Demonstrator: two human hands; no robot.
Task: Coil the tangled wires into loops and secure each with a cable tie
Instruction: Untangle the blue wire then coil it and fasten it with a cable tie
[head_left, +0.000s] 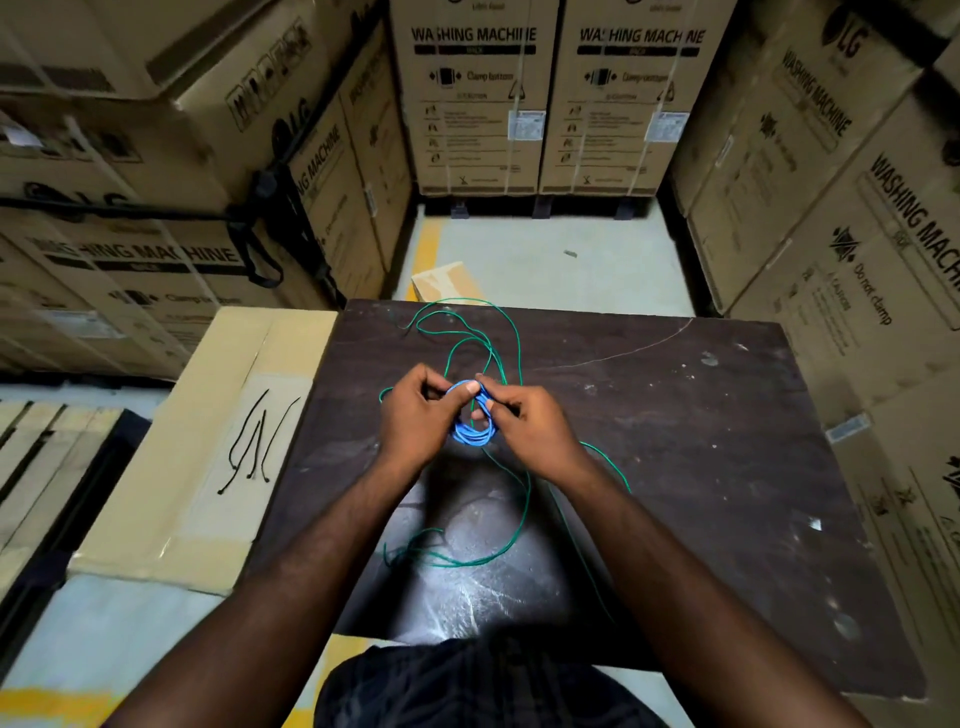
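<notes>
The table (675, 467) in front of me is dark board, scuffed and scratched, with a dull sheen at lower centre. The blue wire (470, 439) and green wire (467, 563) wear smooth, faintly glossy plastic sheathing. At left, the black cable ties (254, 441) look like matt plastic, lying on a matt brown cardboard box (156, 493).

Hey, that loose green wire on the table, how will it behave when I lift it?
Probably floppy: the green wire sprawls in loose curves across the table. Likely light, since it looks thin. It may snag, as its strands cross each other beside the blue coil.
</notes>
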